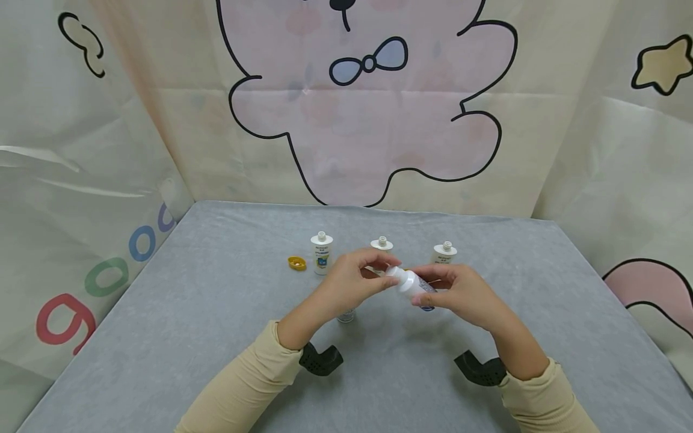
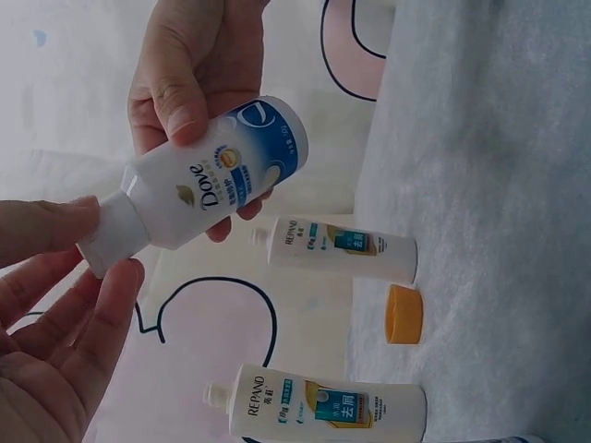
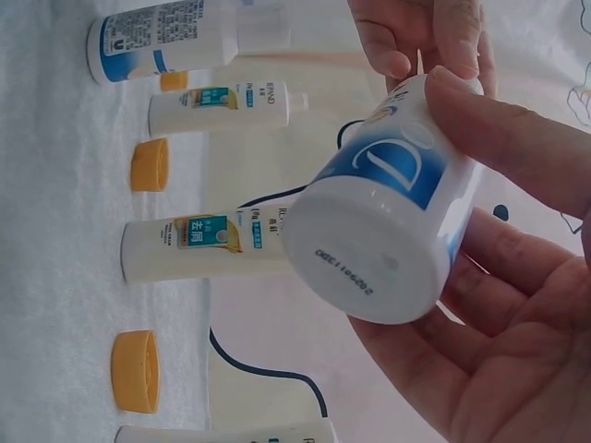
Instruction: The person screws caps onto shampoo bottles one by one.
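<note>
A white Dove bottle (image 2: 217,175) with a blue label is held tilted in the air between both hands. My right hand (image 1: 462,294) grips its body, thumb on one side and fingers on the other. At the other end, my left hand (image 1: 354,276) pinches the white cap (image 2: 113,233) between thumb and fingers. The cap sits on the bottle's neck. In the right wrist view the bottle's flat base faces the camera. A second Dove bottle (image 3: 166,39) stands on the table, mostly hidden by my left hand in the head view.
Three capless white Repand bottles stand in a row behind the hands: left (image 1: 322,255), middle (image 1: 382,243) and right (image 1: 444,252). Orange-yellow caps lie near them, one beside the left bottle (image 1: 297,263), others (image 3: 135,371) between bottles. A grey cloth (image 1: 243,240) covers the table.
</note>
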Available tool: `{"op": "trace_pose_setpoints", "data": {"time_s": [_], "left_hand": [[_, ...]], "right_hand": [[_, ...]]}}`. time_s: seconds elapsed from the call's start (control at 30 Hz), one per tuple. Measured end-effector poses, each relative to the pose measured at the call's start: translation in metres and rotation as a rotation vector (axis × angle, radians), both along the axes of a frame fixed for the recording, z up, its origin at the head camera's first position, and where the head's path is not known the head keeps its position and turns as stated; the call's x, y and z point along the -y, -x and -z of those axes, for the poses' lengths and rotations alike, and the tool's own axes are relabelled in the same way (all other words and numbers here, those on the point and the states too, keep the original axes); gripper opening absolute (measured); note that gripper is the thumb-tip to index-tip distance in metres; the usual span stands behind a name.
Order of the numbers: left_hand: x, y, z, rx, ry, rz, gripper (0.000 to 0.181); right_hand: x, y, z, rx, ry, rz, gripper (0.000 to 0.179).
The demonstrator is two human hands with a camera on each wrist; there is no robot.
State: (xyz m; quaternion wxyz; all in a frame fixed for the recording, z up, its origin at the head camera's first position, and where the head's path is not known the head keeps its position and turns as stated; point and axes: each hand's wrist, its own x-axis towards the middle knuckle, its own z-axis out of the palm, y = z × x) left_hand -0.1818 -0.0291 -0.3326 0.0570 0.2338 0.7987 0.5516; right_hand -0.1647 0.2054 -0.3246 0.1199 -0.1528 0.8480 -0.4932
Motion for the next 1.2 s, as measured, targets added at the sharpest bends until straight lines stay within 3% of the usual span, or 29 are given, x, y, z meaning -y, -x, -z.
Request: {"op": "trace_pose_setpoints", "data": {"time_s": [0.27,0.57,0.93,1.2], "left_hand": [[-0.0027,-0.0014,0.0004,0.016,0.000,-0.102,0.027],[-0.0026,-0.0016,0.0003,-0.037,0.016,-0.072,0.024],[-0.0025,-0.0028,0.0000,-0.022,-0.043,-0.016,0.031],[-0.0044,-0.0034,0.0002,-0.005,-0.024,-0.066,0.028]], "right_hand": [[0.0013,0.0000,0.0005,0.011,0.009,0.001,0.052],[0.0007,-0.0012,-0.0012,-0.001,0.012,-0.009,0.051],[0.0000,-0.0024,-0.0025,0.000,0.009,-0.007,0.052],[0.0001,-0.0022,-0.0022,-0.001,0.016,-0.005,0.051]]}}
